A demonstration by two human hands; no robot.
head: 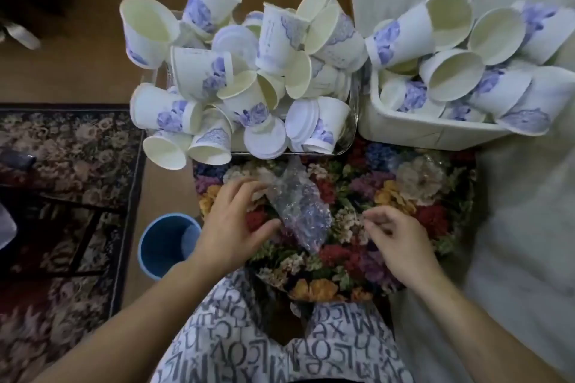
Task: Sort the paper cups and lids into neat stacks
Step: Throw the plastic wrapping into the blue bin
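1. The paper cups [199,71] and white lids [264,135] lie jumbled in a clear tray [351,121] just beyond the floral cushion [389,221]; more cups fill a white bin [420,130] at the cushion's far right.
2. The left hand [230,221], fingers spread, touches a crumpled plastic bag [298,211] on the cushion.
3. The right hand [401,242] hovers loosely curled above the cushion, holding nothing visible.
4. Risk: cups overhang the tray's edge toward the cushion; a careless pull could likely tumble them to the floor.

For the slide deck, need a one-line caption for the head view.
Both hands reach toward a crinkled plastic bag below two bins of jumbled paper cups.
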